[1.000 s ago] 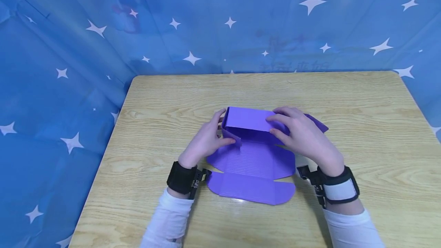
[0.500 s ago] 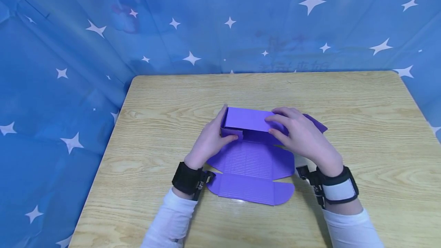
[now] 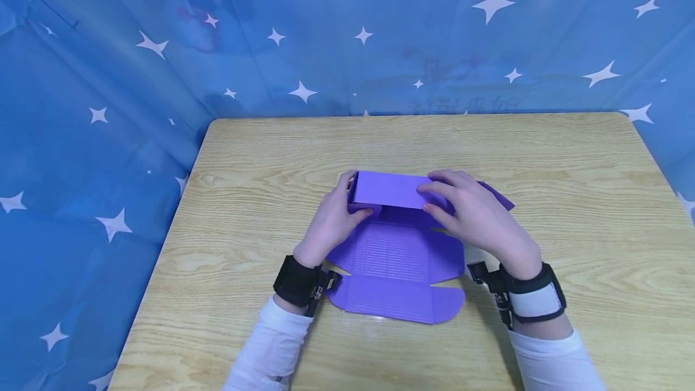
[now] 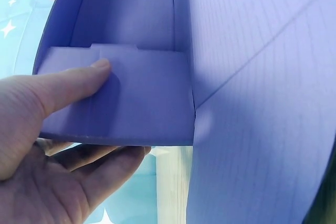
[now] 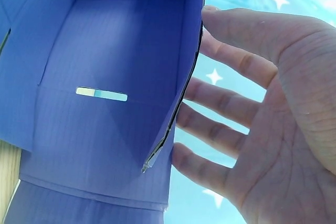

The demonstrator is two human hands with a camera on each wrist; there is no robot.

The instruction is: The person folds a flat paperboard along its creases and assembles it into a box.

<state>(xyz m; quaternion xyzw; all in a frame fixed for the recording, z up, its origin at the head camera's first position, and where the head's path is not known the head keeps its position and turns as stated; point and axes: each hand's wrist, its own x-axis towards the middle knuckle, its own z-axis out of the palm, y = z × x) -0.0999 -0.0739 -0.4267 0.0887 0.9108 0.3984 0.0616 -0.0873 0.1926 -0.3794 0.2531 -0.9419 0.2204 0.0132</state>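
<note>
One purple box, end flap folded inward, left hand gripping it

In the head view we see the bench evenly bright, faint glare by the near edge of the purple box; both wrist views wash the starry backdrop pale, with shadow inside the box.

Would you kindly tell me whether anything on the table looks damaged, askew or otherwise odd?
I see no spill or clear damage. Only the purple corrugated cardboard box looks lopsided: its right end flap juts out at a slant, while its left end panel is folded up. That probably just means half-done folding.
</note>
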